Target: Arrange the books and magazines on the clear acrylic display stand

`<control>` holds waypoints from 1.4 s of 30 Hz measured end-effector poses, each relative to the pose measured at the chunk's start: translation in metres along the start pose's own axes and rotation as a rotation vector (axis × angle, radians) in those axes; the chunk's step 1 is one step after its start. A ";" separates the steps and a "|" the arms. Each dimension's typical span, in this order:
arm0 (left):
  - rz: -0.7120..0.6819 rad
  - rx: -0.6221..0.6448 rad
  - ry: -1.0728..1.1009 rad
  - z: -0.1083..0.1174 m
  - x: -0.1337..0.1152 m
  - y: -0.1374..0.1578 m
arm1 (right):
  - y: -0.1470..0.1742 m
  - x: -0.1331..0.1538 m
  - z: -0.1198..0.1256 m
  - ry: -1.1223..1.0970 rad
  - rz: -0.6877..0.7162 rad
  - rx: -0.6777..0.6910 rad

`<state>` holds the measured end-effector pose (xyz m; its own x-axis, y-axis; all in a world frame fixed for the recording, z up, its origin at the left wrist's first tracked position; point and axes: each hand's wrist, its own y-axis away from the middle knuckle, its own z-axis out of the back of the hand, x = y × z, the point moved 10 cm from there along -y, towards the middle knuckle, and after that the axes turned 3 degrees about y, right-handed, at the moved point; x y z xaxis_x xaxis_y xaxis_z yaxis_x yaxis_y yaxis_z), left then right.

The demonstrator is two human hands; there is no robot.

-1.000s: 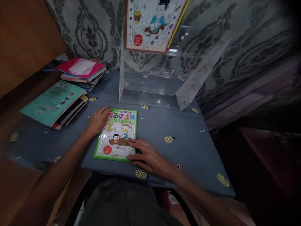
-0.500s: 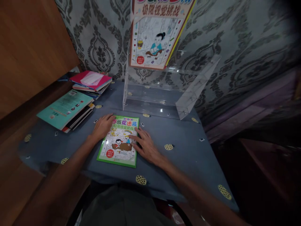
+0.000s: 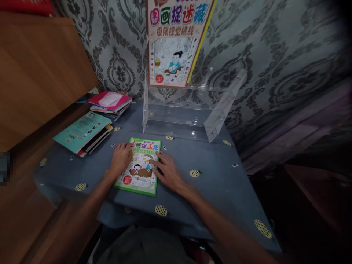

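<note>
Near the front edge of the desk (image 3: 217,190) lies one green-bordered book (image 3: 140,169), long axis front to back, left hand (image 3: 121,159) and right hand (image 3: 169,171) both touching, unclenched, fingers resting on opposite long sides.

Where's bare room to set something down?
Widest: tablecloth right of the right hand, in front of the clear rack. Smaller: between left hand and teal book. Crowded: green book, hands at both sides; back left, the pink-topped stack.
</note>
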<state>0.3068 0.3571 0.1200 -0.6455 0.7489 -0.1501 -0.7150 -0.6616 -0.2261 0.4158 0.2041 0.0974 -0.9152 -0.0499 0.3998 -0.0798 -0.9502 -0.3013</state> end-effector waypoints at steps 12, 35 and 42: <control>-0.023 -0.129 0.185 -0.004 0.005 0.006 | 0.004 -0.010 0.010 -0.094 -0.073 -0.103; -0.119 -0.114 -0.026 0.001 -0.017 0.001 | 0.013 0.032 0.033 -0.546 -0.120 -0.157; -0.130 -0.029 -0.062 0.005 -0.027 0.003 | 0.004 0.041 0.025 -0.736 -0.055 -0.132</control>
<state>0.3202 0.3346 0.1284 -0.5642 0.8236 -0.0582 -0.7859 -0.5573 -0.2680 0.3877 0.1902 0.1346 -0.4118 -0.2400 0.8791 -0.2068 -0.9149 -0.3466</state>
